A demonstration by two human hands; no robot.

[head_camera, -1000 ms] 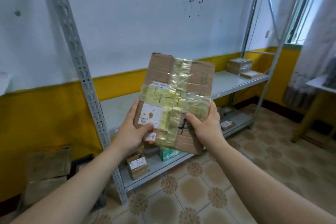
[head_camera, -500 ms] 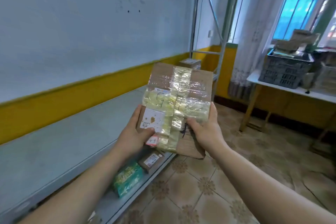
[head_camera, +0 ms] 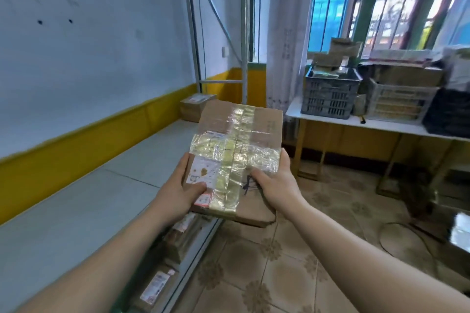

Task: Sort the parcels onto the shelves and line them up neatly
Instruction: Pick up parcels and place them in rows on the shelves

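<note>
A flat brown cardboard parcel, crossed with yellowish clear tape and bearing white labels, is held up in front of me, beside the front edge of the grey shelf. My left hand grips its lower left edge, thumb on the label. My right hand grips its lower right edge, thumb on top. At the far end of the shelf sits another brown parcel. More parcels lie on the lower shelf, partly hidden under the upper one.
Metal shelf uprights stand at the far end by the yellow-and-white wall. A white table by the window carries a dark crate, a pale crate and boxes. Tiled floor lies on the right.
My view has swung right along the shelf toward the window and table. Both hands kept their grip on the parcel, which has tilted flatter and come closer to the shelf's far end.
</note>
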